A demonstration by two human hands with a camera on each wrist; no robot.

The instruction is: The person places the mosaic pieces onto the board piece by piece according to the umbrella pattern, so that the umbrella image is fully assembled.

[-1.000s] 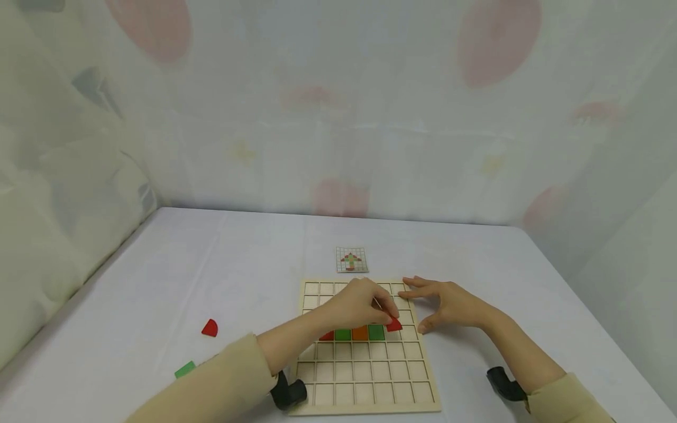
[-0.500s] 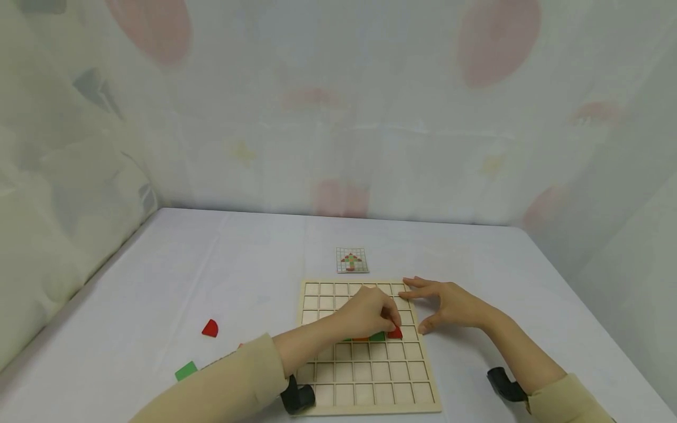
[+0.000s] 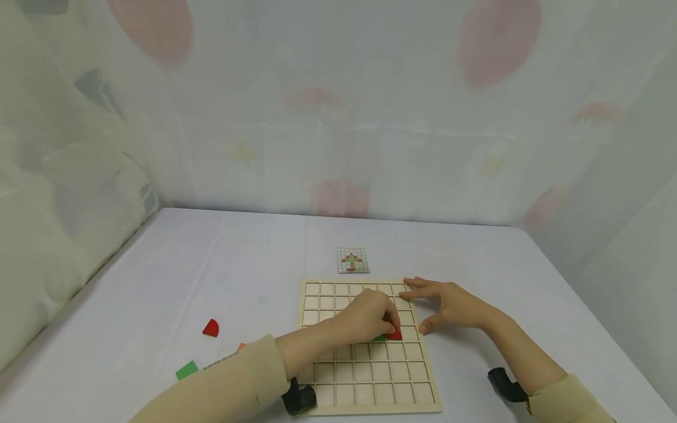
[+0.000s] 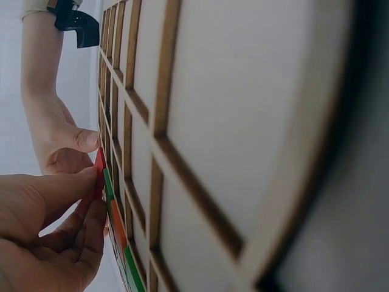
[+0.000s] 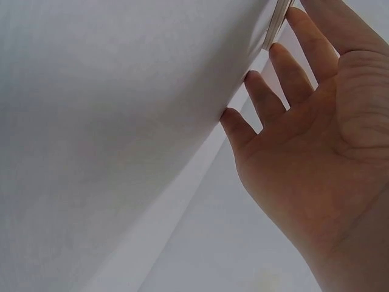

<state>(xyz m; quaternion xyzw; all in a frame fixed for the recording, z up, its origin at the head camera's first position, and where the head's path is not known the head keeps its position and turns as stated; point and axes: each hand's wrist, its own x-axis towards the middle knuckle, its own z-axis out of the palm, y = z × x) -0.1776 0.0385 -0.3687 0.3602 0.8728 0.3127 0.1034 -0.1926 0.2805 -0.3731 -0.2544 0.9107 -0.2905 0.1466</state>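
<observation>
Left side of white table [image 3: 264, 264]: 1 green piece [image 3: 187, 370], 1 red wedge [image 3: 210, 328]. Gridded board [image 3: 362, 373] sits at centre, small patterned card [image 3: 352, 260] just beyond it. Left hand [image 3: 365, 317] over board; thumb and fingers pinch 1 red piece [image 3: 394, 335] at a cell beside a green square [image 3: 379, 338]. Right hand [image 3: 449, 304] lies at board's right edge, fingers spread.

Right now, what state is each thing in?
Left hand: pinching held red piece
Held red piece: at the board, seating unclear
Board: flat, partly filled
Right hand: fingers spread, board's edge
Card: lying pattern up
Loose red piece: flat on table
Loose green piece: flat on table
Loose orange piece: partly hidden
</observation>
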